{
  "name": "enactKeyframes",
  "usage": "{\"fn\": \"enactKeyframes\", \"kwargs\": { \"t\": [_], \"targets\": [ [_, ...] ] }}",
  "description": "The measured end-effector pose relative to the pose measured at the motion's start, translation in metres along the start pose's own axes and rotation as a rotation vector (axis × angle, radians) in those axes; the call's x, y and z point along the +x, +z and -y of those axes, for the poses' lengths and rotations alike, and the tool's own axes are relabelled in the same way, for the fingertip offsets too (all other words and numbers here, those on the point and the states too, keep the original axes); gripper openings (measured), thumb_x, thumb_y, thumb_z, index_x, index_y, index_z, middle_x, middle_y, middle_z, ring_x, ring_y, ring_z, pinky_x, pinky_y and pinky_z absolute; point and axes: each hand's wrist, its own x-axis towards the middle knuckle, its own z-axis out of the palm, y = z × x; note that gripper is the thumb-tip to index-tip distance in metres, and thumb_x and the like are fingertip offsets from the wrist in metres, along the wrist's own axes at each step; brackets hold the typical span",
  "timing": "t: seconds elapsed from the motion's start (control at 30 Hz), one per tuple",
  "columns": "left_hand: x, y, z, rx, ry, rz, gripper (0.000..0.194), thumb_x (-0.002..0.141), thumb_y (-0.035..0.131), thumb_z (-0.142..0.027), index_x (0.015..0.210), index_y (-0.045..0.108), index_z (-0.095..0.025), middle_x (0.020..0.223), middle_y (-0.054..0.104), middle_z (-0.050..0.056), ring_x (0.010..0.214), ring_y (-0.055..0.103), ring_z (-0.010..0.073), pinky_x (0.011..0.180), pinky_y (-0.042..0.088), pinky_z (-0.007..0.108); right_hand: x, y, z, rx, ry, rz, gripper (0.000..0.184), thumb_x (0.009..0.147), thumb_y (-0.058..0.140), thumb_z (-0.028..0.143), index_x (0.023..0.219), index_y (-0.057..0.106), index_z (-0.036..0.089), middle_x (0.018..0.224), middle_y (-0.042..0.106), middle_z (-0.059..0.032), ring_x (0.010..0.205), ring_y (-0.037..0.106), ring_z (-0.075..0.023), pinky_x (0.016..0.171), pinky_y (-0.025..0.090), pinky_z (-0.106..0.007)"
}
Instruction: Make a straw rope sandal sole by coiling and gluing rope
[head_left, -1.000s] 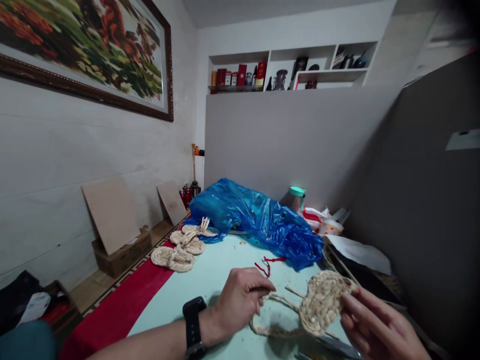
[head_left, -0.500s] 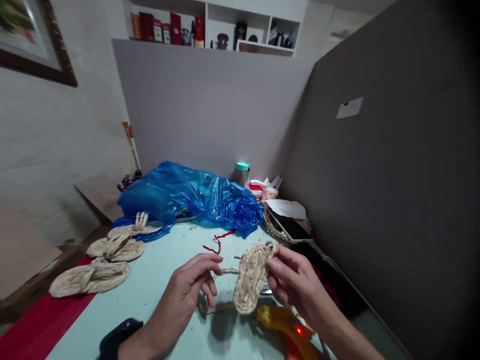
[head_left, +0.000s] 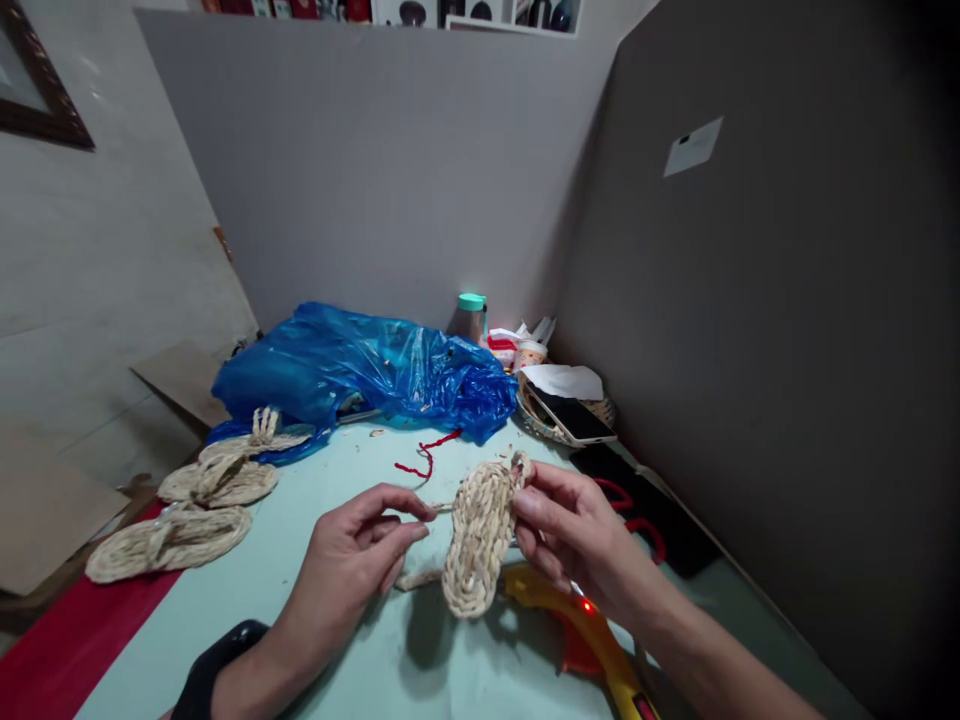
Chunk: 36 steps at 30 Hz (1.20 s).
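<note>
My right hand point(head_left: 574, 525) grips a small braided straw sandal point(head_left: 480, 540) by its right edge, holding it above the pale green table. A short straw cord point(head_left: 443, 508) runs from the sandal's left side to the fingertips of my left hand point(head_left: 367, 550), whose thumb and forefinger close on its end. Another straw strip point(head_left: 420, 579) shows below, between the left hand and the sandal. Under my right hand lies a yellow glue gun point(head_left: 540, 592) with a lit red light. Several similar straw sandals point(head_left: 169, 542) rest at the left.
A blue plastic bag point(head_left: 360, 365) covers things at the back, near a bottle with a turquoise lid point(head_left: 471, 302). Red yarn point(head_left: 429, 460) lies mid-table. A basket point(head_left: 540, 425) holds a phone point(head_left: 574, 415); red-handled scissors point(head_left: 649, 535) are at the right. Grey panels stand behind and right.
My left thumb and forefinger have come together at the straw cord's end. The view has tipped downward. My right hand still holds the sandal.
</note>
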Motion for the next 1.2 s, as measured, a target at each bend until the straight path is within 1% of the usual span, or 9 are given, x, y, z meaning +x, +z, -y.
{"fn": "enactKeyframes", "kwargs": {
  "t": [0.17,0.33,0.43,0.5,0.6,0.7,0.93,1.07,1.2],
  "targets": [
    [0.001,-0.001,0.002,-0.002,-0.051,0.007,0.019,0.073,0.076,-0.032,0.080,0.068,-0.016,0.039,0.044,-0.009,0.033,0.033,0.0036,0.039,0.021,0.016,-0.003,0.003,0.001,0.007,0.023,0.024,0.029,0.092,0.066,0.041,0.087,0.055,0.015,0.063,0.058,0.0032,0.039,0.043,-0.0004,0.035,0.032,-0.007],
    [0.002,-0.001,0.002,-0.148,-0.111,0.049,0.026,0.085,0.065,-0.041,0.098,0.068,-0.019,0.082,0.071,0.003,0.031,0.035,0.0005,0.035,0.016,0.019,-0.003,0.004,0.002,-0.027,0.018,0.028,0.028,0.093,0.065,0.040,0.085,0.055,0.015,0.064,0.059,0.0026,0.039,0.045,-0.0009,0.036,0.033,-0.008],
    [-0.001,0.001,-0.002,-0.263,-0.140,0.111,0.032,0.089,0.057,-0.046,0.100,0.069,-0.018,0.084,0.068,0.005,0.046,0.046,0.0067,0.042,0.034,0.019,-0.004,0.006,0.002,-0.053,0.022,0.035,0.028,0.092,0.065,0.039,0.085,0.055,0.014,0.064,0.059,0.0024,0.039,0.044,-0.0013,0.036,0.034,-0.008],
    [-0.005,0.003,-0.005,-0.312,-0.127,0.154,0.033,0.086,0.061,-0.046,0.102,0.069,-0.018,0.087,0.066,0.006,0.067,0.056,0.0139,0.062,0.046,0.024,-0.006,0.008,0.002,-0.080,0.029,0.041,0.025,0.091,0.067,0.036,0.085,0.055,0.015,0.065,0.059,0.0026,0.041,0.045,-0.0020,0.038,0.037,-0.009],
    [-0.011,0.007,-0.007,-0.364,-0.123,0.242,0.037,0.079,0.069,-0.041,0.110,0.065,-0.020,0.099,0.066,0.008,0.091,0.059,0.0228,0.081,0.048,0.032,-0.007,0.013,0.002,-0.130,0.041,0.039,0.023,0.091,0.066,0.035,0.085,0.054,0.016,0.066,0.059,0.0029,0.045,0.047,-0.0036,0.041,0.039,-0.010],
    [-0.015,0.011,-0.008,-0.381,-0.128,0.321,0.041,0.075,0.074,-0.038,0.110,0.063,-0.020,0.103,0.068,0.010,0.093,0.062,0.0269,0.081,0.048,0.035,-0.007,0.017,0.000,-0.168,0.051,0.050,0.024,0.091,0.066,0.037,0.086,0.055,0.016,0.068,0.059,0.0029,0.045,0.047,-0.0038,0.040,0.038,-0.011],
    [-0.017,0.009,-0.009,-0.340,-0.180,0.408,0.017,0.083,0.068,-0.032,0.094,0.063,-0.019,0.093,0.071,0.009,0.090,0.064,0.0253,0.080,0.048,0.035,-0.009,0.020,-0.002,-0.290,0.069,0.111,0.029,0.093,0.062,0.045,0.087,0.056,0.017,0.067,0.059,0.0018,0.046,0.047,-0.0053,0.042,0.036,-0.014],
    [-0.018,0.008,-0.010,-0.327,-0.200,0.355,0.014,0.081,0.070,-0.031,0.089,0.065,-0.020,0.090,0.070,0.006,0.088,0.063,0.0224,0.080,0.048,0.032,-0.011,0.013,0.003,-0.387,0.026,0.082,0.028,0.096,0.055,0.047,0.094,0.058,0.019,0.069,0.058,0.0018,0.051,0.049,-0.0070,0.046,0.039,-0.016],
    [-0.015,0.007,-0.012,-0.384,-0.228,0.264,0.012,0.078,0.071,-0.029,0.085,0.067,-0.020,0.084,0.069,0.004,0.082,0.062,0.0207,0.078,0.048,0.030,-0.007,0.000,0.012,-0.566,-0.128,-0.089,0.027,0.099,0.052,0.045,0.094,0.061,0.019,0.071,0.061,0.0003,0.054,0.052,-0.0097,0.049,0.042,-0.019]
  ]
}}
